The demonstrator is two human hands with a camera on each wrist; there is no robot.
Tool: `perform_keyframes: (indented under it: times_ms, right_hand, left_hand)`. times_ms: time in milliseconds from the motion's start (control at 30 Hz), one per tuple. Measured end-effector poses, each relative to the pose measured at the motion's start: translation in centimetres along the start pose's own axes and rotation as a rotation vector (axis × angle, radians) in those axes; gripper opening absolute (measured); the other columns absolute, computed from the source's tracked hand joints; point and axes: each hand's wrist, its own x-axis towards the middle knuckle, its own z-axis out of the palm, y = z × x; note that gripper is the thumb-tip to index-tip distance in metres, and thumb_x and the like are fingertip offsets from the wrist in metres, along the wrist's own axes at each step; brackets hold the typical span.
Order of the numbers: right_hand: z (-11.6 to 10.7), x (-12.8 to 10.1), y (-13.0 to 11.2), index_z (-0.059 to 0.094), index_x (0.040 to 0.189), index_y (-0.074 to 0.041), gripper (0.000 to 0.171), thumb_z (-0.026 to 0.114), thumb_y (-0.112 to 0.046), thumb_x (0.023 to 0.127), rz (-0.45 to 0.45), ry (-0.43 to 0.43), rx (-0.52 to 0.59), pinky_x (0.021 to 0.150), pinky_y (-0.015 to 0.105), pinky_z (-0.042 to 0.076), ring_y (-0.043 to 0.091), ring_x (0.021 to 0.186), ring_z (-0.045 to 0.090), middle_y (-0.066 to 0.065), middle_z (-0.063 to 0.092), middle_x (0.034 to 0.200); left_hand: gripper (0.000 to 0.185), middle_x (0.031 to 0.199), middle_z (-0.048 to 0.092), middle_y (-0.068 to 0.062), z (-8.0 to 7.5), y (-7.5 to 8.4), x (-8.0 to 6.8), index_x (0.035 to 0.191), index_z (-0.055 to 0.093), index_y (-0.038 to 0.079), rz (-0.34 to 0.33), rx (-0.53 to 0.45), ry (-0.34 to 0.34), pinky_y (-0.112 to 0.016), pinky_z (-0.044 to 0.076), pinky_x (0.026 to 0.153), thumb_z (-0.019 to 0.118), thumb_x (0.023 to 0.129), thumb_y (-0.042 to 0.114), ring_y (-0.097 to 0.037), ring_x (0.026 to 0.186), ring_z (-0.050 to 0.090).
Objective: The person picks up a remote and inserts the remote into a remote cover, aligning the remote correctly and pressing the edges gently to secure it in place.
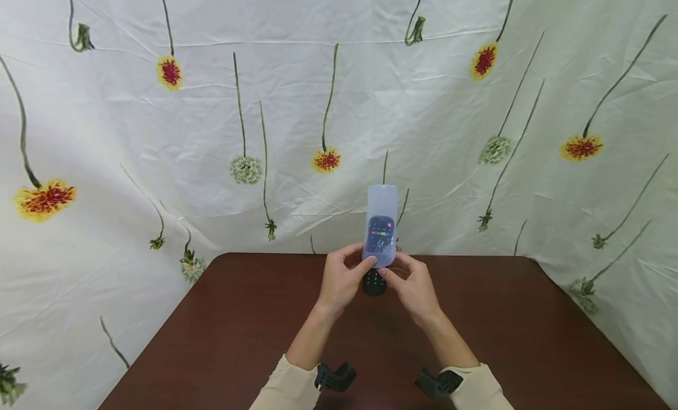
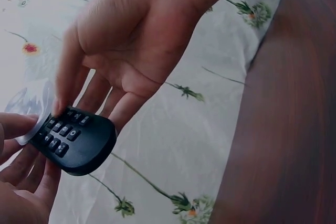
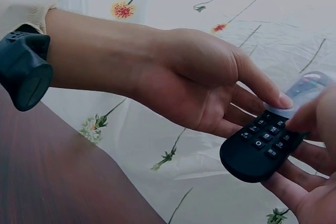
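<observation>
A black remote control (image 1: 374,285) is held upright above the table, its upper part inside a translucent plastic sleeve (image 1: 382,199). Its keypad end (image 2: 79,145) sticks out below the sleeve's open edge. My left hand (image 1: 339,280) pinches the remote from the left, thumb on the front near that edge and fingers behind. From the other side my right hand (image 1: 418,289) grips the sleeve's lower edge, its thumb on the plastic in the right wrist view. Coloured buttons show through the sleeve, which reaches well past the remote's top.
A dark reddish-brown table (image 1: 254,339) lies under both forearms. Behind it hangs a white cloth (image 1: 296,104) printed with flowers, also down both sides. Each wrist carries a black strapped device (image 1: 336,377).
</observation>
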Motion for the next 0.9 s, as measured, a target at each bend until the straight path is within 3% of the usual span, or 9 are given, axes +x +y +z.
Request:
perform_keyframes:
  times_ms: [200,300,500,633,767,900]
  right_hand:
    - [-0.03,-0.25,-0.59,0.053,0.144,0.001,0.043,0.063,-0.006,0.103,-0.008,0.030,0.037,0.085,0.047,0.058,0.032,0.102,0.069,0.026,0.067,0.120]
    - [0.06,-0.23,-0.74,0.057,0.136,0.002,0.034,0.061,-0.012,0.106,-0.038,0.067,0.024,0.083,0.047,0.060,0.029,0.096,0.072,0.026,0.068,0.117]
    - [0.09,-0.12,-0.80,0.066,0.125,0.006,0.026,0.064,-0.010,0.104,-0.097,0.145,0.058,0.076,0.042,0.061,0.022,0.086,0.075,0.025,0.072,0.106]
    - [0.06,-0.03,-0.73,0.070,0.120,0.009,0.024,0.067,-0.007,0.102,-0.110,0.222,0.098,0.072,0.041,0.062,0.020,0.079,0.075,0.022,0.073,0.097]
    - [0.01,0.01,-0.69,0.071,0.119,0.011,0.025,0.069,-0.006,0.100,-0.122,0.306,0.103,0.069,0.037,0.062,0.018,0.076,0.075,0.021,0.074,0.096]
    - [0.00,0.00,-0.82,0.070,0.119,0.012,0.027,0.070,-0.008,0.100,-0.134,0.365,0.079,0.068,0.031,0.061,0.014,0.076,0.074,0.023,0.074,0.098]
  left_hand:
    - [0.032,0.116,0.072,-0.018,-0.08,-0.14,-0.46,0.123,0.071,-0.007,-0.021,-0.001,0.028,-0.029,0.057,0.087,0.076,0.093,0.001,-0.027,0.106,0.067]
    - [0.032,0.117,0.072,-0.018,-0.07,0.06,-0.69,0.124,0.070,-0.007,-0.023,-0.012,0.018,-0.030,0.057,0.089,0.076,0.094,0.001,-0.027,0.106,0.068]
    - [0.033,0.116,0.072,-0.018,-0.05,0.26,-0.83,0.124,0.070,-0.006,-0.014,-0.043,-0.003,-0.031,0.057,0.088,0.077,0.093,0.003,-0.029,0.106,0.068]
    - [0.042,0.119,0.070,-0.015,-0.09,0.09,-0.83,0.133,0.067,-0.001,-0.052,-0.049,-0.068,-0.031,0.056,0.089,0.078,0.094,0.008,-0.028,0.108,0.066]
    - [0.058,0.116,0.071,-0.012,-0.49,-0.20,-0.88,0.143,0.060,0.005,-0.115,0.018,-0.170,-0.034,0.058,0.084,0.083,0.090,0.012,-0.025,0.103,0.069]
    - [0.049,0.111,0.073,-0.010,-0.65,-0.55,-0.96,0.134,0.066,0.002,-0.140,0.108,-0.263,-0.038,0.059,0.081,0.084,0.089,0.012,-0.024,0.095,0.073]
